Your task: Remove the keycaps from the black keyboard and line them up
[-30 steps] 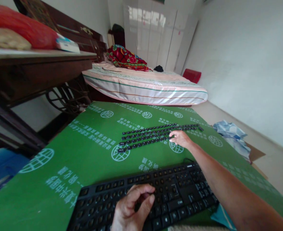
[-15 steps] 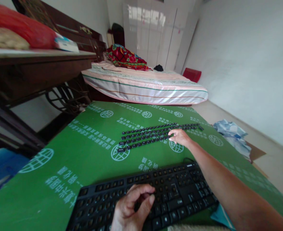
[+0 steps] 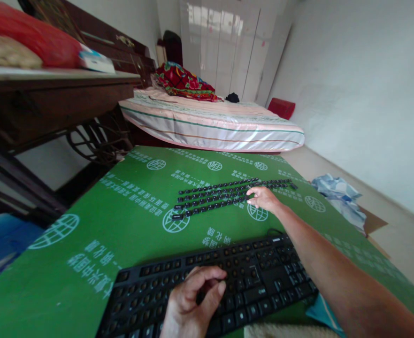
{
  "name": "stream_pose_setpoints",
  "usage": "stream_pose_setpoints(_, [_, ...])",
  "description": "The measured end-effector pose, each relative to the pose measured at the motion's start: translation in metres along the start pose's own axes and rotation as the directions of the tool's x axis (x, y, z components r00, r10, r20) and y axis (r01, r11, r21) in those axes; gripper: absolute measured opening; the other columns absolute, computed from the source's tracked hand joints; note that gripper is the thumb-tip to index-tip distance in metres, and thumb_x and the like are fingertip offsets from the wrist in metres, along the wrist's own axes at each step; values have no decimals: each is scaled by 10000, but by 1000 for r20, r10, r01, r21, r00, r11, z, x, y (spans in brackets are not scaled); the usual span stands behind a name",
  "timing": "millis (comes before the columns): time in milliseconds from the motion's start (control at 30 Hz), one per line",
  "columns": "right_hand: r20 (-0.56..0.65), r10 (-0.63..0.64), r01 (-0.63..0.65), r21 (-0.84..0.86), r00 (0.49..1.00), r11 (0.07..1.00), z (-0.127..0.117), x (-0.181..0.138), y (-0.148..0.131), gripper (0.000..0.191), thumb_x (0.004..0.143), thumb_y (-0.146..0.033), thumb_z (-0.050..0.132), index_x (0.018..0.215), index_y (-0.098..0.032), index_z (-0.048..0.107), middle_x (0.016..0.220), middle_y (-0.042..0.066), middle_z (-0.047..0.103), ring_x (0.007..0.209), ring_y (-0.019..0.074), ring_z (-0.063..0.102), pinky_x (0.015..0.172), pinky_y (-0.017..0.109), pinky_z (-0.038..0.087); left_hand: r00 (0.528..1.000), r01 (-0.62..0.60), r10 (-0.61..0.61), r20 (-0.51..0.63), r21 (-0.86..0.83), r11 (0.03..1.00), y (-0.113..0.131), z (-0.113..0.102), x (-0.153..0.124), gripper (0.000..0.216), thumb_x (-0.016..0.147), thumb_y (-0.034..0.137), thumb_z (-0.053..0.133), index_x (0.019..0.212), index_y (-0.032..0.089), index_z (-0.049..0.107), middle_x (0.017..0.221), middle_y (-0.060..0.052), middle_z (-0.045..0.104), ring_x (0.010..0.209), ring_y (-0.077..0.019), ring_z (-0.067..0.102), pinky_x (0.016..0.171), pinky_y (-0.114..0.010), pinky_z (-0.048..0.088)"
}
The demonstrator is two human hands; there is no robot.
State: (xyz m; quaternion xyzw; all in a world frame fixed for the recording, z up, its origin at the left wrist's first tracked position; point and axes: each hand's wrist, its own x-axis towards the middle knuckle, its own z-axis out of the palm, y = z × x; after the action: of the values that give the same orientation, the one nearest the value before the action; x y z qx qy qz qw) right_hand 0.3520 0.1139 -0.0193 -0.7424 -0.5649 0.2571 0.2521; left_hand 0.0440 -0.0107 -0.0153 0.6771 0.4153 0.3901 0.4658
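A black keyboard (image 3: 277, 284) lies on the green table sheet, with many keycaps off and its sockets bare; the keys along its near edge are still on. My left hand (image 3: 195, 300) rests over its middle, fingers curled and thumb tip close to the index finger; anything between them is hidden. Farther off, loose black keycaps (image 3: 210, 197) are laid out in several slanting rows. At the right end of the nearest rows, my right hand (image 3: 263, 198) has thumb and index finger closed around a small dark keycap (image 3: 248, 197).
The green sheet (image 3: 97, 225) bears white globe prints. Beyond it stands a bed (image 3: 214, 126) with a red patterned blanket (image 3: 186, 83). At left is a dark wooden sewing table (image 3: 59, 101); a blue and white cloth (image 3: 339, 195) lies at right.
Both hands keep nearly the same places and poses. The view has shifted very slightly; the keycap rows look unchanged.
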Motion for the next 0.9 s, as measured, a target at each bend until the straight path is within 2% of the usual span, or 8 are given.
stream_pose_setpoints(100, [-45, -42, 39, -56, 998, 998, -8, -5, -8, 209, 770, -278, 600, 876, -118, 681, 408, -55, 513, 367, 83, 460, 459, 196, 364, 1000, 13, -13, 5, -12, 1000, 1, 0, 0, 125, 726, 255, 645, 828, 237, 714, 813, -10, 708, 683, -137, 643, 596, -175, 511])
stream_pose_setpoints(167, [-91, -88, 79, -96, 992, 992, -17, -12, -18, 316, 830, -387, 507, 753, -136, 683, 427, -31, 535, 391, 94, 476, 478, 207, 367, 1000, 24, -24, -1, -30, 999, 2, 0, 1, 128, 726, 254, 639, 825, 231, 718, 809, -15, 708, 694, -143, 642, 601, -181, 510])
stream_pose_setpoints(267, [-154, -146, 125, -138, 977, 982, -32, -29, -34, 467, 872, -499, 377, 758, -164, 681, 565, 9, 623, 491, 119, 547, 514, 218, 377, 998, 49, -51, -26, -96, 994, 5, 2, 1, 121, 708, 247, 644, 796, 215, 721, 785, -18, 708, 693, -147, 639, 614, -191, 511])
stream_pose_setpoints(400, [-265, -293, 209, -305, 919, 929, -44, -67, -56, 509, 848, -561, 378, 673, -181, 668, 627, 35, 647, 654, 165, 618, 579, 230, 389, 990, 116, -129, -50, -209, 971, 10, 5, 2, 114, 686, 246, 657, 772, 198, 713, 750, -13, 708, 664, -139, 628, 603, -191, 498])
stream_pose_setpoints(500, [-302, -353, 266, -294, 886, 918, -42, -104, -69, 516, 845, -565, 374, 636, -175, 639, 562, 25, 612, 597, 158, 614, 551, 225, 392, 983, 162, -179, -42, -258, 952, 13, 7, 2, 123, 686, 237, 653, 781, 185, 712, 785, -18, 717, 701, -140, 629, 646, -197, 491])
stream_pose_setpoints(667, [-37, -268, 271, 124, 963, 955, -27, -158, -79, 436, 828, -533, 449, 698, -155, 624, 531, -20, 585, 346, 70, 502, 403, 180, 359, 984, 146, -169, -64, -265, 953, 14, 8, 2, 119, 689, 232, 637, 758, 167, 708, 800, -28, 717, 764, -161, 636, 733, -235, 492])
stream_pose_setpoints(767, [119, -296, 260, 248, 948, 933, -16, -175, -80, 376, 803, -499, 521, 700, -155, 630, 525, -24, 584, 364, 73, 541, 415, 169, 387, 987, 132, -151, -58, -243, 961, 14, 9, 1, 130, 704, 242, 623, 765, 158, 702, 811, -37, 713, 778, -172, 638, 757, -261, 497])
stream_pose_setpoints(900, [200, -320, 248, 316, 926, 916, -6, -181, -83, 336, 777, -470, 575, 687, -155, 649, 518, -14, 598, 409, 96, 584, 451, 183, 436, 991, 103, -119, -54, -229, 968, 12, 10, 1, 127, 716, 243, 616, 763, 155, 695, 825, -42, 711, 799, -178, 640, 780, -277, 500])
